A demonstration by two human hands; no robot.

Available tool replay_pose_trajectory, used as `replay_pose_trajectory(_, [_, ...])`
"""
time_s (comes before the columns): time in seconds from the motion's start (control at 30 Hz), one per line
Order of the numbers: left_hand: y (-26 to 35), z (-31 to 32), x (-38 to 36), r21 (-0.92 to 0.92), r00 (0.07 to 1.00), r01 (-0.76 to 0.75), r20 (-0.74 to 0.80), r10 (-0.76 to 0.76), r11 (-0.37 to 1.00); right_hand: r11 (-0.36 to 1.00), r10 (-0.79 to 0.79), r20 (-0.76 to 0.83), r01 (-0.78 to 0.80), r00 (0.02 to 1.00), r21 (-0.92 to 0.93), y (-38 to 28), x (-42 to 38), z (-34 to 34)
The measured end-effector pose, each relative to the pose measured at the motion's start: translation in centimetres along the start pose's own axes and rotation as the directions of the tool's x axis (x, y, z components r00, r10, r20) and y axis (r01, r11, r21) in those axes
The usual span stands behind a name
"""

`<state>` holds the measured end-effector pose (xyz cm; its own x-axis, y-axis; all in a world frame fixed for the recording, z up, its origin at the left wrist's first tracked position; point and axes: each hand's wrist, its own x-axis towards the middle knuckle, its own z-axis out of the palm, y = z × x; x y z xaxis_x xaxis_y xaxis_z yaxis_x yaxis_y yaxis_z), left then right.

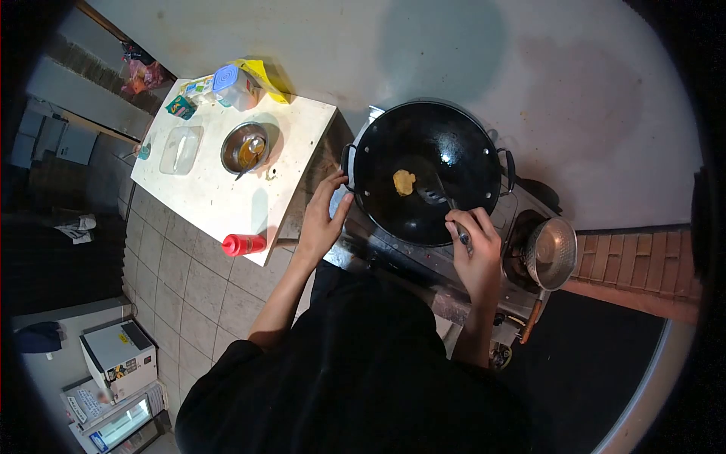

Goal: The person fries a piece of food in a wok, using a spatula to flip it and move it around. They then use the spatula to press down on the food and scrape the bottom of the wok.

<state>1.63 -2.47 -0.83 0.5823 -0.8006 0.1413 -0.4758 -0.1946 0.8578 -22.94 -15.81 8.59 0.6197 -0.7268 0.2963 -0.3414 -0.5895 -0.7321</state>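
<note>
A black wok sits on a stove, with a small yellow lump of food near its middle. My left hand rests against the wok's left handle. My right hand is closed around the handle of a dark spatula, whose blade lies inside the wok just right of the food.
A white table to the left carries a metal bowl with a spoon, a clear plastic container, boxes and packets and a red bottle at its near edge. A small metal pan sits on the right burner.
</note>
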Motion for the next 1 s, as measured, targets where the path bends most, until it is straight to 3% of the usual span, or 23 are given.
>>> replay_pose_trajectory(0.77, [0.16,-0.06,0.05,-0.021,1.0,0.021,-0.007,-0.021,1.0,1.0,-0.001,-0.002,0.001,1.0,0.014,0.12,0.04,0.12])
replay_pose_trajectory(1.0, [0.59,0.29,0.35,0.091,0.997,-0.072,-0.015,0.073,0.993,0.999,0.031,0.008,-0.032,0.999,0.017,0.03,-0.05,0.03])
